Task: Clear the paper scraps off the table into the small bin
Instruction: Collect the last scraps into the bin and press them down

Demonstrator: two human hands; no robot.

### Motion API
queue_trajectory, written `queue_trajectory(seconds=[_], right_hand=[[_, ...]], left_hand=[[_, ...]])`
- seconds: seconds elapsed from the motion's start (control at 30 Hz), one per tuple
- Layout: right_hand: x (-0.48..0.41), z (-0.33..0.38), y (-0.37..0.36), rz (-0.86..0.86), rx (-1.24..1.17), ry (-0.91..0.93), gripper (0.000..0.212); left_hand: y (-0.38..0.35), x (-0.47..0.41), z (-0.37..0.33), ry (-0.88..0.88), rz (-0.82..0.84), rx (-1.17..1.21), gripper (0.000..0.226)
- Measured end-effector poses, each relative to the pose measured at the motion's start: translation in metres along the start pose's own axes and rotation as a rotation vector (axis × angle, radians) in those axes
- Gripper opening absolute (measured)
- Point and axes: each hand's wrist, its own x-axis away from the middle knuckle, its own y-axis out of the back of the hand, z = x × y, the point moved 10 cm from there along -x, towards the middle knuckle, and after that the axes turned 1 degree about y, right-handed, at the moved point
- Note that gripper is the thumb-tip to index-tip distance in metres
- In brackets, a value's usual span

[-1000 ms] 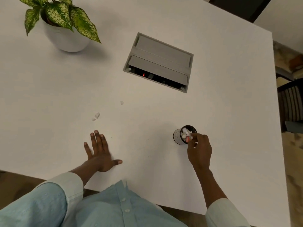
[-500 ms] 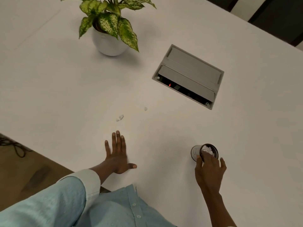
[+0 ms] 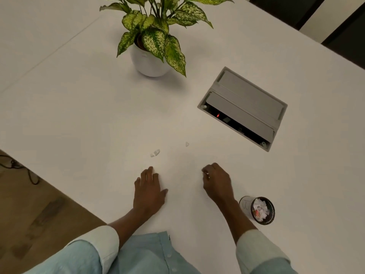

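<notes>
Paper bits (image 3: 260,208) are sitting inside the small bin (image 3: 245,206), which is standing upright on the white table (image 3: 79,105). Just left of the bin, the right hand (image 3: 217,183) is showing its knuckles with its fingers curled under; I cannot tell whether it is pinching anything. Further left of the bin, the left hand (image 3: 150,192) is lying flat with straight fingers, holding nothing. Up and left of the bin, beyond both hands, a larger scrap (image 3: 155,153) and a smaller scrap (image 3: 187,144) are lying apart.
</notes>
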Motion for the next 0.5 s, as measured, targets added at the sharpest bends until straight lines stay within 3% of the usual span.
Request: queue_trajectory(seconds=[0.07,0.23,0.5], right_hand=[[-0.028,0.011,-0.015,0.057,0.003,0.010,0.017],[-0.082,0.040,-0.030,0.099,0.018,0.091,0.035],[-0.127,0.072,-0.048,0.168,0.183,0.195,0.039]], left_hand=[[0.025,-0.017,0.003,0.032,-0.071,0.068,0.063],[0.068,-0.062,0.026,0.176,-0.143,0.214,0.054],[0.078,-0.099,0.006,0.019,-0.096,0.144,0.040]])
